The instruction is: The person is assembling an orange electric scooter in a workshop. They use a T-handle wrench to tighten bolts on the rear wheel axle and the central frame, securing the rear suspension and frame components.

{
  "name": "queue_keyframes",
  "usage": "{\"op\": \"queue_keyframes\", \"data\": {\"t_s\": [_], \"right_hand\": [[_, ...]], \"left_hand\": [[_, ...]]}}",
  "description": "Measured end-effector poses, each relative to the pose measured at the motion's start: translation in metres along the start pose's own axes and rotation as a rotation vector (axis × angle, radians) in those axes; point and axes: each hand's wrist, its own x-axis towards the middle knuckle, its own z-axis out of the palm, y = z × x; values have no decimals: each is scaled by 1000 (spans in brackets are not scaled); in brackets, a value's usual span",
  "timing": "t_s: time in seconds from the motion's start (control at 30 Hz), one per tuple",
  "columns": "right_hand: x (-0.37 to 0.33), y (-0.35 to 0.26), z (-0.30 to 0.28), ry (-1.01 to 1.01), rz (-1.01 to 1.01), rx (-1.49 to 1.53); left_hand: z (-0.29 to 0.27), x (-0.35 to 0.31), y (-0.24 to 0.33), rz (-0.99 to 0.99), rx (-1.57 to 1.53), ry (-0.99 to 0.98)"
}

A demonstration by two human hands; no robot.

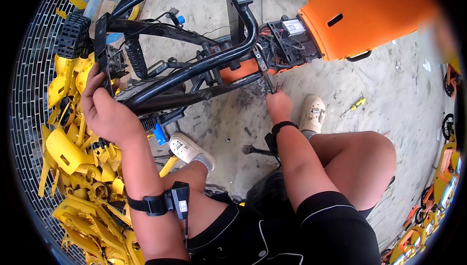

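Note:
A black tubular scooter frame (170, 86) lies across the floor in front of me. My left hand (109, 111) is closed on a flat black bracket (101, 41) at its left end, with the fingers on the bracket's edge. A slim metal hand tool (269, 84) is in my right fist (279, 107). Its far end reaches the frame's right end, by a small metal plate (261, 59); the exact contact is too small to make out. Beyond that joint are bundled wires and a black electrical tray (294, 41), attached to a large orange body panel (365, 12).
Broken yellow plastic panels (70, 153) are heaped along the left. A yellow-handled screwdriver (355, 105) lies on the concrete floor to the right. Near my feet are a wrench (255, 150) and a loose bolt (248, 131). Orange and yellow scooter parts (445, 167) line the right edge.

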Motion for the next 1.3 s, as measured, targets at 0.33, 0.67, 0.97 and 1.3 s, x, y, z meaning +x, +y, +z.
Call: {"op": "queue_keyframes", "data": {"t_s": [0.33, 0.67, 0.97, 1.3], "right_hand": [[20, 1, -2, -171, 0, 80], [5, 2, 23, -46, 50, 86], [14, 6, 14, -94, -60, 76], [58, 28, 32, -201, -176, 74]], "left_hand": [[7, 2, 1, -54, -85, -12], [8, -5, 9, -72, 8, 35], [3, -1, -2, 20, -69, 0], [11, 0, -1, -28, -97, 8]]}}
